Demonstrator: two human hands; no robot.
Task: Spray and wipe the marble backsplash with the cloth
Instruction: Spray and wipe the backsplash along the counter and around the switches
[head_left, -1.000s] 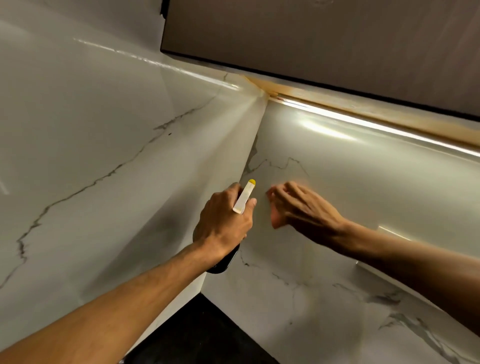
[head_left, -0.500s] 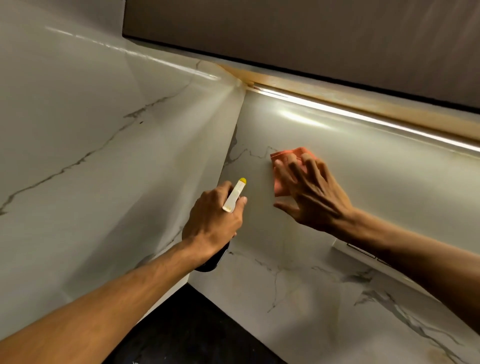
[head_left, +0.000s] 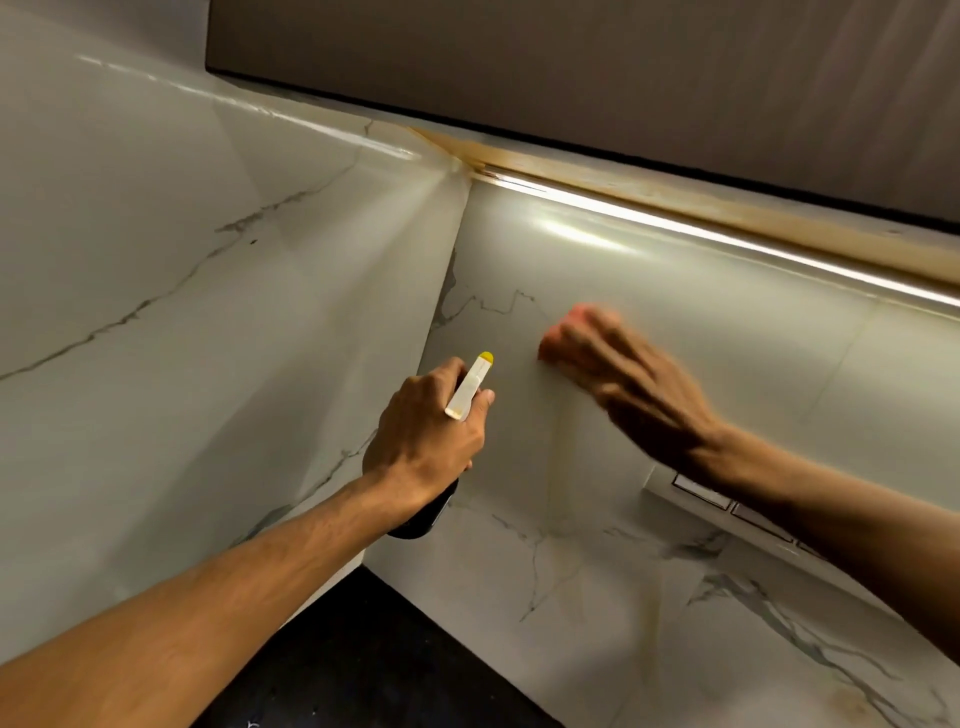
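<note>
The white marble backsplash (head_left: 597, 545) with grey veins meets a second marble wall (head_left: 182, 312) in a corner. My left hand (head_left: 426, 441) grips a spray bottle (head_left: 470, 387) with a white head and yellow nozzle tip; its dark body (head_left: 428, 512) shows below my fist. The nozzle points at the backsplash near the corner. My right hand (head_left: 639, 384) is blurred and presses an orange cloth (head_left: 563, 332) flat against the backsplash with straight fingers. Most of the cloth is hidden under my fingers.
A dark upper cabinet (head_left: 571, 67) overhangs the backsplash, with a lit strip (head_left: 727, 239) under it. A white switch plate (head_left: 701, 493) sits on the backsplash below my right wrist. The black countertop (head_left: 363, 649) lies at the bottom.
My right hand has swept the cloth across the backsplash, up and then to the right, and is now blurred. My left hand holds the bottle much as before.
</note>
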